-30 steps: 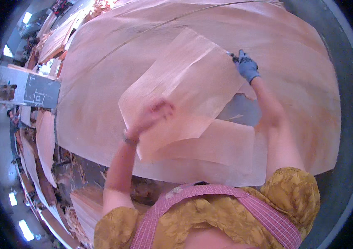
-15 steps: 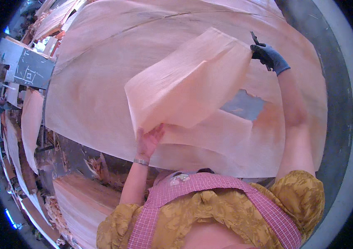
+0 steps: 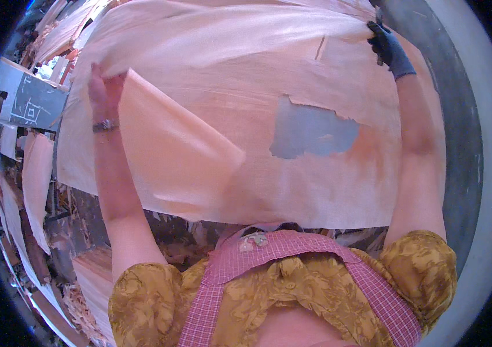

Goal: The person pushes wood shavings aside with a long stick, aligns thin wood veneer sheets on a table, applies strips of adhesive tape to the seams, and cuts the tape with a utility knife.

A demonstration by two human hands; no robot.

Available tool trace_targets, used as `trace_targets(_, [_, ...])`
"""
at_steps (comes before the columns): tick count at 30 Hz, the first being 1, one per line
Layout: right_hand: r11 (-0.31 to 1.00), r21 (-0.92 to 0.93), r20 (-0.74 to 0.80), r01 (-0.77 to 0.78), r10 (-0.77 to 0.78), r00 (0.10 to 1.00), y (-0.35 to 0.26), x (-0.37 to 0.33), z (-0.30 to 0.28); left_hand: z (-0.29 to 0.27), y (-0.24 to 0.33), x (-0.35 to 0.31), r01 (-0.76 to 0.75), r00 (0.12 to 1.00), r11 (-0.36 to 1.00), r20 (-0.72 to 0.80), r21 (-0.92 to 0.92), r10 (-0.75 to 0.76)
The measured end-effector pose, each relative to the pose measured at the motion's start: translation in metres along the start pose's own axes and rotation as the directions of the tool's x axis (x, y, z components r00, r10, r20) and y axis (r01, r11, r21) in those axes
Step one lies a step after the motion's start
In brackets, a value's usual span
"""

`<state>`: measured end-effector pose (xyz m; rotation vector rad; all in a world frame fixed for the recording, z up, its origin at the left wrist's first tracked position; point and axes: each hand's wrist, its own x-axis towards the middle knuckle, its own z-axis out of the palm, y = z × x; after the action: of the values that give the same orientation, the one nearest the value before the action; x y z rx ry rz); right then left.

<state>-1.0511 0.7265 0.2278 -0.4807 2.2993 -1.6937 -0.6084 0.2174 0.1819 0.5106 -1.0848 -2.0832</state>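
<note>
My left hand [image 3: 106,92], bare with a band at the wrist, is closed at the far left on a thin wood veneer piece [image 3: 168,139]. That piece slants down from my fingers toward the middle, with one corner raised. At the far right my right hand [image 3: 393,52], in a grey-blue and black glove, grips a slim black tool [image 3: 379,34] whose exact kind I cannot make out. It rests by the wavy upper edge of a veneer sheet [image 3: 246,40]. Beneath lies a large pale veneer sheet [image 3: 327,191] with a ragged hole showing a grey surface [image 3: 315,130].
A grey board with chalk-like marks [image 3: 40,101] stands at the left. Veneer scraps [image 3: 194,234] litter the floor below the sheet's near edge, and a veneer stack [image 3: 92,274] lies lower left. A grey ledge [image 3: 460,144] curves along the right.
My left hand has moved far and left, swinging the veneer piece away from the middle and uncovering more of the hole. My right hand has shifted slightly farther away with the tool.
</note>
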Motion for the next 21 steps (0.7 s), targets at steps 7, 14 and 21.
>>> trace_targets(7, [0.971,-0.058,-0.119,-0.233,0.225,0.967,0.084,-0.055,-0.148,0.107,-0.085,-0.044,0.110,0.991,0.993,-0.065,-0.042,-0.113])
trace_targets(14, [0.906,-0.113,-0.120,-0.408,0.395,0.911,0.210,-0.131,-0.242,0.107,-0.255,-0.095,0.432,0.897,0.897,-0.062,-0.091,-0.438])
trace_targets(21, [0.808,-0.178,-0.101,-0.561,0.552,0.827,0.300,-0.231,-0.257,0.079,-0.325,-0.178,0.532,0.787,0.829,-0.260,-0.172,-0.559])
